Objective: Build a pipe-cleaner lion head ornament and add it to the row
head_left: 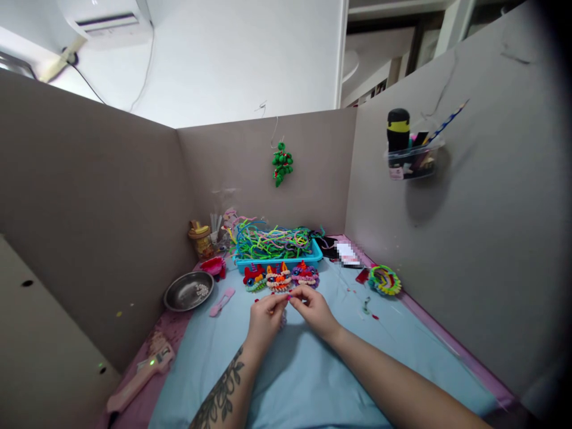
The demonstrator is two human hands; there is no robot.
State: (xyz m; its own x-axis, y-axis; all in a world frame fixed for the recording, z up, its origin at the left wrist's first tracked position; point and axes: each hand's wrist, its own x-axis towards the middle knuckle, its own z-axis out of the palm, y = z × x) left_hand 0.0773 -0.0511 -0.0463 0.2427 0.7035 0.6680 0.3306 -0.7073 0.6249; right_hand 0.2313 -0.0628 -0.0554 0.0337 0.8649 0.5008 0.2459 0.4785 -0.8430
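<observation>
Over the light blue cloth, my left hand and my right hand meet at the fingertips. Both are closed in a pinch. Small red spots show at the fingers, and what they hold is too small to make out. Partly hidden beside my left palm is a pale lilac fuzzy piece. Just beyond my fingers stand three fuzzy pipe-cleaner figures in a row: a red and green one, an orange and cream one and a purple one.
A blue tray of pipe cleaners stands behind the figures. Left are a metal bowl, a pink clip-like piece and a pink glue gun. Right lies a coil of pipe cleaners. Grey panels enclose the desk.
</observation>
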